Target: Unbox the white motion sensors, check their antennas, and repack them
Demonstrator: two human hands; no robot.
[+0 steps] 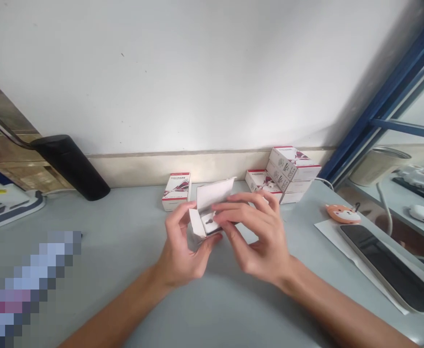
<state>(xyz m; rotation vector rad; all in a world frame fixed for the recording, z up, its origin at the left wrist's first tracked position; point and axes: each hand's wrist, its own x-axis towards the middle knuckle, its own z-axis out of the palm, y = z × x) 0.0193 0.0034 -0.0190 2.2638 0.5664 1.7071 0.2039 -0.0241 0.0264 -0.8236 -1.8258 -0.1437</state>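
Both my hands hold one small white carton (209, 212) above the grey table (124, 241). Its end flaps stand open and a dark part shows inside. My left hand (181, 251) grips the carton's left end between thumb and fingers. Over its right side lie the curled fingers of my right hand (257, 234), which grip it from above.
A closed white-and-red box (176, 190) stands behind the hands. A stack of like boxes (287, 173) sits at the back right. A phone (391, 268) on paper and an orange animal-shaped trinket (342, 213) lie right. A black cylinder (70, 165) leans at the back left.
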